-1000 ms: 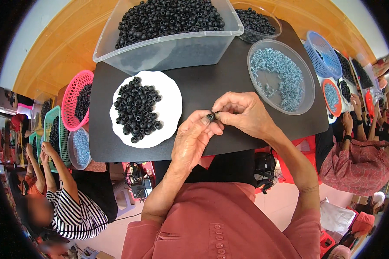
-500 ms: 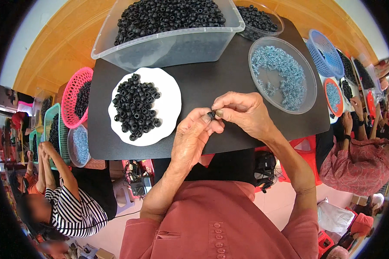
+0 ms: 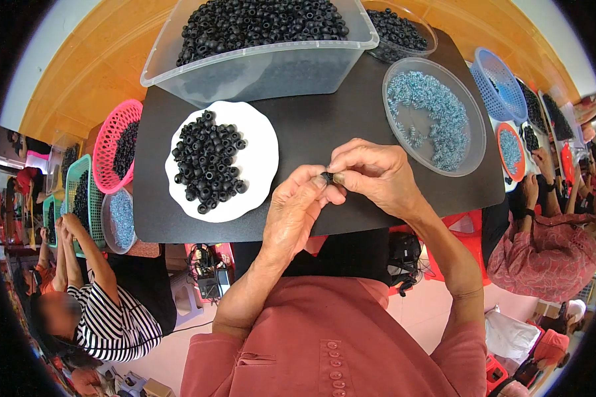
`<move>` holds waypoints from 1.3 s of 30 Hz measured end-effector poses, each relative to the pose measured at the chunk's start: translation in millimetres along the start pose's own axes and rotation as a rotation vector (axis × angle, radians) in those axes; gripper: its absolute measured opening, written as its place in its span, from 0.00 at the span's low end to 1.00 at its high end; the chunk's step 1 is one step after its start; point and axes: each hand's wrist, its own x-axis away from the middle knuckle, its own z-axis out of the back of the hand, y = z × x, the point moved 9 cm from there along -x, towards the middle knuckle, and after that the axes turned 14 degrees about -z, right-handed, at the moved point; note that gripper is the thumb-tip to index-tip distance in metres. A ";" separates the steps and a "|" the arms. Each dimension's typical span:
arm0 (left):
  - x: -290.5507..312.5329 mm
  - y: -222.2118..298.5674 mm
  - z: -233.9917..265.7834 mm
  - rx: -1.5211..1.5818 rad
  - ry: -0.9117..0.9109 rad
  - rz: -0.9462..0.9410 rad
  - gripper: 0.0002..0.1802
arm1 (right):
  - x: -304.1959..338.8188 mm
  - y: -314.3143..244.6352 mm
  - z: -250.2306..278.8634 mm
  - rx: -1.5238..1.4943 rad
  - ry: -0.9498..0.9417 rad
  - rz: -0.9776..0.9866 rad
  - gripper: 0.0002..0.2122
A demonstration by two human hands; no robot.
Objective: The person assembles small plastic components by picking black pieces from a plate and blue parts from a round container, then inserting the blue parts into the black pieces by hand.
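Both my hands meet over the near part of the dark table. My left hand (image 3: 300, 205) pinches a small black plastic piece (image 3: 326, 177) between thumb and fingers. From the right, the thumb and forefinger of my right hand (image 3: 376, 175) close at the same piece; whether a spring is in them is hidden. Left of my hands lies a white scalloped plate (image 3: 261, 142) holding a heap of round black pieces with holes (image 3: 208, 162). To the right, a shallow clear bowl (image 3: 475, 135) holds many small bluish metal springs (image 3: 444, 112).
A large clear tub (image 3: 258, 76) of black pieces stands at the table's far side, with a round clear container (image 3: 417, 53) beside it. A pink basket (image 3: 102, 145) is left of the dark table (image 3: 172, 225). Co-workers sit at both sides, one in a striped shirt (image 3: 122, 317).
My hands stay together at the black piece, with only slight finger movement. The view has shifted a little.
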 end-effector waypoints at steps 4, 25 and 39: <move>0.0 0.8 -1.2 0.004 -0.005 0.002 0.12 | 1.6 -2.5 -0.1 -0.008 0.001 0.031 0.07; 1.4 1.4 -5.6 -0.013 -0.056 -0.001 0.10 | 3.6 2.4 -11.3 -0.271 -0.260 -0.120 0.09; 6.4 -5.6 -16.5 -0.425 -0.276 0.119 0.08 | 9.3 14.3 -7.5 0.124 -0.425 -0.141 0.11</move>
